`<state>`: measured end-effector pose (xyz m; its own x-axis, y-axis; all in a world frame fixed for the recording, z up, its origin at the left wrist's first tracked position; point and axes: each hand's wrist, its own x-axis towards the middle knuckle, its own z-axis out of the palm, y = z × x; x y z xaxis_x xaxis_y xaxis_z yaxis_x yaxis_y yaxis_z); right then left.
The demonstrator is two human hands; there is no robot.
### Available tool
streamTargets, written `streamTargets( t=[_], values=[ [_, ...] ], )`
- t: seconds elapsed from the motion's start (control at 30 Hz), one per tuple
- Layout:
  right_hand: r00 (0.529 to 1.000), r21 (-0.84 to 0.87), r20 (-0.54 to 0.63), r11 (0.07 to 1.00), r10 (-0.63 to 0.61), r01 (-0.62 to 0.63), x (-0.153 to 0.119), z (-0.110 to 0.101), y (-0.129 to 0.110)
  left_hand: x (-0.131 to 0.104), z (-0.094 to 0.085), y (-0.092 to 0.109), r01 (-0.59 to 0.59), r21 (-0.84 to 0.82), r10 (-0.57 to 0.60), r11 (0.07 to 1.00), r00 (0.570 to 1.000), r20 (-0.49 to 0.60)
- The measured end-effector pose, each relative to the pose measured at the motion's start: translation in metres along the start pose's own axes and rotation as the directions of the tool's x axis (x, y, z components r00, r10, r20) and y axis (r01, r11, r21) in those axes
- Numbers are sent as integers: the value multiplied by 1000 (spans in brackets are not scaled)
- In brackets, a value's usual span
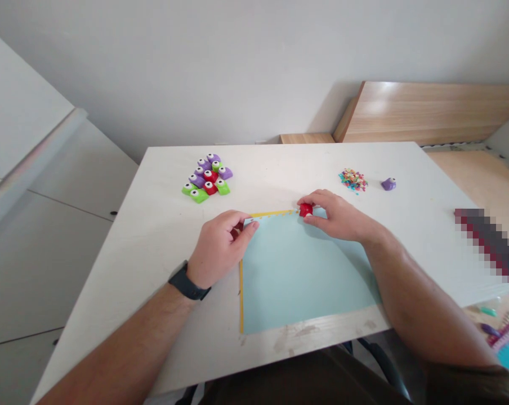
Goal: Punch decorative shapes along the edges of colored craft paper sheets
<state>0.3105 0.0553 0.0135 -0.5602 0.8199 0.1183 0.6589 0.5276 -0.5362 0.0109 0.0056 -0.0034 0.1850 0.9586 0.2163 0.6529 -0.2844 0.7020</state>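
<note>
The right hand (333, 215), right of the middle of the frame, has its fingers around a red hole punch (306, 210) at the top edge of the light blue paper (305, 264). The left hand (220, 244), near the middle, pinches the paper's top left corner. A yellow sheet (241, 298) peeks out under the paper, on the white table (280, 171)

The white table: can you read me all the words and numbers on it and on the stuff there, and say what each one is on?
There are no words, labels, brands, numbers or signs I can read.
The light blue sheet and the red eye toy show none.
The long thing at the right is too blurred to read.
</note>
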Motion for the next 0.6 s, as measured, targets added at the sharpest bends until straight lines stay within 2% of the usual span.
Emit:
streamTargets(
  t=[0.27,0.6],
  values=[
    [999,20,38,999,25,-26,2,-3,-6,0,0,1,-10,4,10,1000,1000,-1],
    [997,29,62,999,39,-41,5,0,-1,0,1,0,2,5,-2,1000,1000,-2]
  ],
)
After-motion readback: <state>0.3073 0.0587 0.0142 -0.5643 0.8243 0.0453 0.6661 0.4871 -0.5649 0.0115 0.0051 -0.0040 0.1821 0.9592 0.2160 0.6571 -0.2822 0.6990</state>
